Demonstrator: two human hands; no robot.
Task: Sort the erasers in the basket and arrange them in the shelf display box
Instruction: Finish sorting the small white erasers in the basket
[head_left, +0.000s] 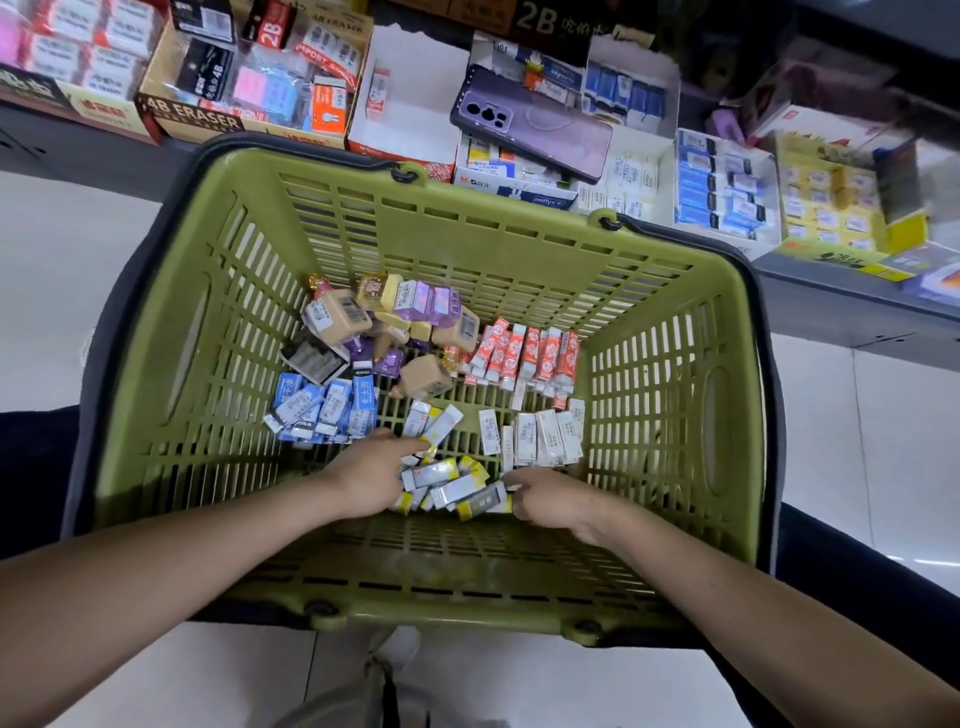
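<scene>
Step in hand: sorting. In the basket the contents lie in colour groups; we have both hands at the yellow erasers by the near wall. The right hand curls its fingers round a grey eraser; the left hand reaches onto the pile, grip not discernible. Next we gather this group for a shelf display box

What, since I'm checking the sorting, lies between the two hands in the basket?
Head view: a loose pile of yellow-ended erasers lies between left hand and right hand.
</scene>
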